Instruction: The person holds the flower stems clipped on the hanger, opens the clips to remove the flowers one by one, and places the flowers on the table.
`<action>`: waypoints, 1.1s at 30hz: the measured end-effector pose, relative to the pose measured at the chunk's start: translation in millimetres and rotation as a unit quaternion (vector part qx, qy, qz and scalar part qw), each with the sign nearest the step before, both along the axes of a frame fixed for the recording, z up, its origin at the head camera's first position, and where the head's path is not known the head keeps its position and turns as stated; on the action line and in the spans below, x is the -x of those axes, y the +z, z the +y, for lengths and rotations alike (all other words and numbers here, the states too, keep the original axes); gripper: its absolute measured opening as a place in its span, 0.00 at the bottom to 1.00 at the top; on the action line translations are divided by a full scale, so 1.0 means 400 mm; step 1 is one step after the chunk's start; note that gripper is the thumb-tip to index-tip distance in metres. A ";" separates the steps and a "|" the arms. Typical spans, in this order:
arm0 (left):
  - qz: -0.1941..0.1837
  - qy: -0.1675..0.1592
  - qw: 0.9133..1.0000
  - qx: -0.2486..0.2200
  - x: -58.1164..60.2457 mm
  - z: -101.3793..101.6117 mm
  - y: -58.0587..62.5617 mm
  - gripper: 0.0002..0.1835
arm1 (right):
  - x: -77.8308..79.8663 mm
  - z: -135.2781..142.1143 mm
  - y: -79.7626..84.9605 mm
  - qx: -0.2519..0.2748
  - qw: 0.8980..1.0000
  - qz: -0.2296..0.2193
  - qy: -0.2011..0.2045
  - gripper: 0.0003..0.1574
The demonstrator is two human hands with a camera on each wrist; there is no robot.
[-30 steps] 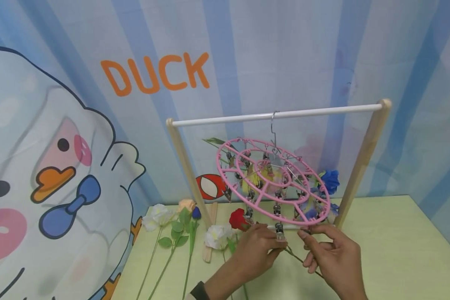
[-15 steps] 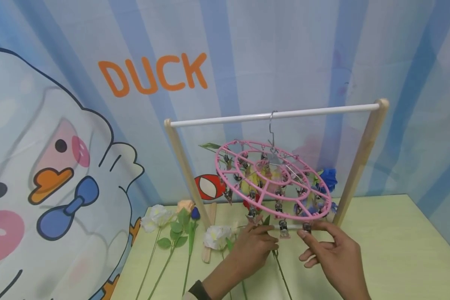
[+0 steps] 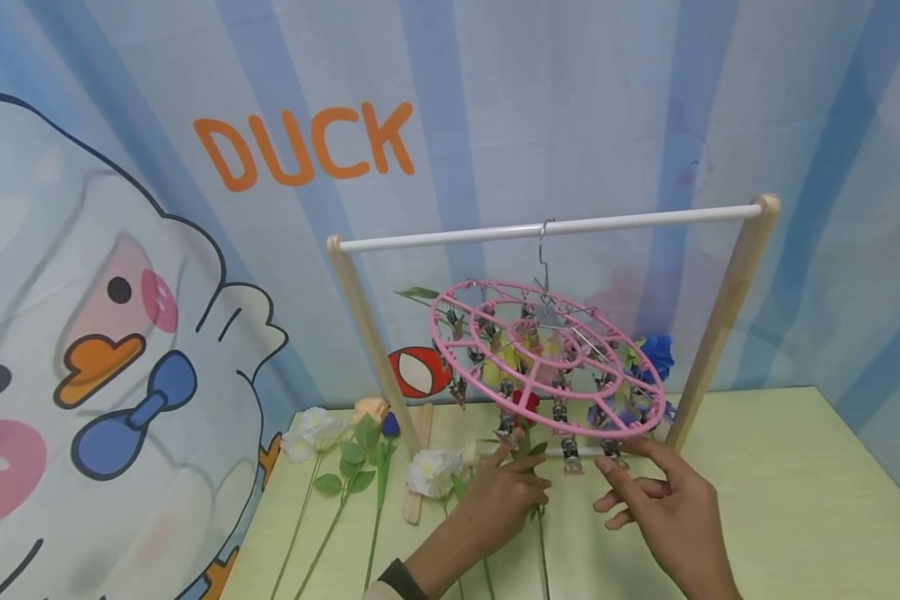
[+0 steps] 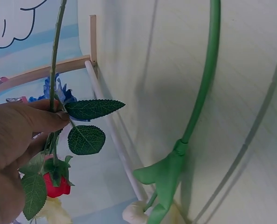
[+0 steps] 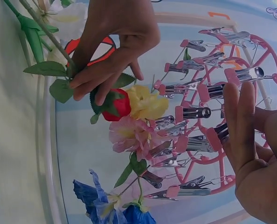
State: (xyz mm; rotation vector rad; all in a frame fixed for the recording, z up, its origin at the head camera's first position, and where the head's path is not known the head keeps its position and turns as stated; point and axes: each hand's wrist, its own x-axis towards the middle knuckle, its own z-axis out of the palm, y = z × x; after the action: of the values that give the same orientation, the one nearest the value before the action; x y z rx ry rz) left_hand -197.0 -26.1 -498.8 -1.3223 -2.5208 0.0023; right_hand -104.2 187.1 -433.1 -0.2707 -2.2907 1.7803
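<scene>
My left hand (image 3: pixel 498 504) grips the stem of a red rose (image 4: pixel 57 186) just by its green leaves (image 4: pixel 87 140). The bloom points away and sits near the front underside of the pink round clip hanger (image 3: pixel 526 385). My right hand (image 3: pixel 675 504) pinches a metal clip (image 3: pixel 612 451) at the hanger's front right edge between thumb and index finger; its other fingers are loosely bent. Beside it another clip (image 3: pixel 572 457) hangs free. Yellow (image 5: pixel 148 102), pink (image 5: pixel 131 135) and blue flowers (image 5: pixel 99 200) hang from other clips.
The hanger's hook hangs on a white bar (image 3: pixel 450 237) between wooden posts (image 3: pixel 727 308). White flowers (image 3: pixel 435 472), a peach flower (image 3: pixel 372 408) and a blue bud (image 3: pixel 391 426) lie on the table (image 3: pixel 795 500) to the left. Wooden sticks (image 3: pixel 414 506) lie near the left post.
My left hand has turned the rose so its stem swings from lower right to nearly straight toward me, and has shifted slightly left. My right hand stays at the hanger's front right edge.
</scene>
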 end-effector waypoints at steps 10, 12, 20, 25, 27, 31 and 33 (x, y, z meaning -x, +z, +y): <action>-0.009 0.014 0.998 0.055 0.007 0.003 -0.046 0.14 | 0.001 0.000 0.001 0.000 1.000 0.012 0.007 0.30; -0.002 -0.001 0.998 0.063 0.001 0.002 -0.054 0.13 | 0.003 0.000 0.003 0.001 1.000 0.008 0.007 0.31; 0.002 -0.031 0.994 0.100 -0.024 0.002 -0.092 0.12 | 0.004 0.003 0.003 0.007 1.000 0.003 0.007 0.34; -0.024 -0.032 0.993 0.114 -0.043 0.001 -0.107 0.12 | 0.007 0.008 0.002 0.011 1.000 -0.011 0.011 0.37; -0.041 -0.035 0.993 0.109 -0.045 0.000 -0.113 0.12 | 0.008 0.011 0.003 0.010 1.000 -0.014 0.012 0.38; -0.069 -0.044 0.991 0.102 -0.044 -0.003 -0.124 0.11 | 0.005 0.013 0.004 0.003 1.000 -0.006 0.009 0.37; -0.061 -0.049 0.991 0.106 -0.044 -0.006 -0.129 0.11 | 0.003 0.014 0.002 -0.013 1.000 0.010 0.004 0.37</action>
State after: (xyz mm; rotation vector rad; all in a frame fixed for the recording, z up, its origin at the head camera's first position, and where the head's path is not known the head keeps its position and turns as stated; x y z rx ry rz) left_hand -179.4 -28.6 -550.5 -1.5709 -2.6132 0.1802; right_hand -105.3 192.6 -432.1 -0.2379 -2.3024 1.7479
